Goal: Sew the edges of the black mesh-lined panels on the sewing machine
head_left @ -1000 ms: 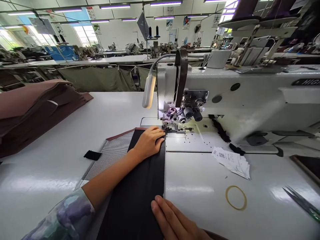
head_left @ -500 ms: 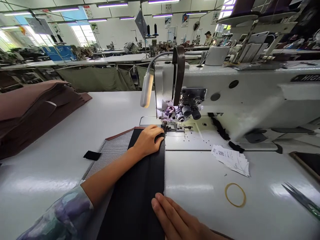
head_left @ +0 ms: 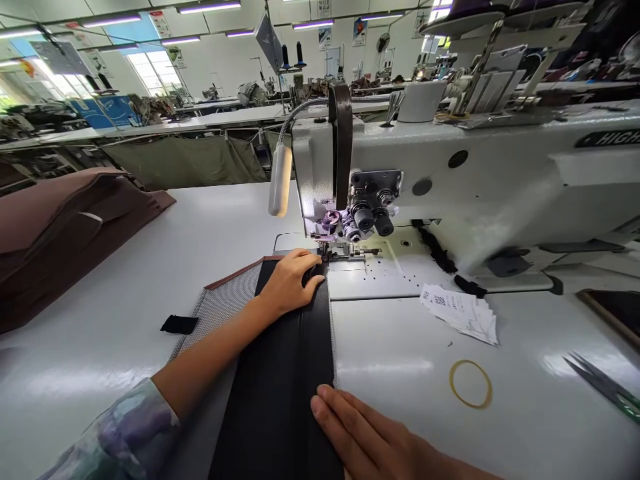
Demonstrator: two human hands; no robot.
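Observation:
A long strip of black fabric (head_left: 280, 400) lies over a grey mesh panel (head_left: 227, 298) with a brown bound edge. Its far end reaches the needle area of a sewing machine (head_left: 324, 252). Just left of the presser foot, my left hand (head_left: 291, 283) rests on the fabric, fingers bent and the thumb apart from the index finger. Closer to me, my right hand (head_left: 363, 430) lies with outstretched fingers on the strip's right edge. Its thumb is hidden. A small black tab (head_left: 179, 325) sticks out from the mesh's left side.
Folded brown fabric (head_left: 60, 240) is piled at the left. Right of the strip lie paper slips (head_left: 460, 312), a rubber band (head_left: 471, 385) and scissors (head_left: 603, 383). A lamp (head_left: 281, 180) hangs beside the machine head. Other worktables stand behind.
The camera view has shifted slightly to the right. Both hands stay on the fabric in nearly the same poses; the black strip's near part lies slightly further right.

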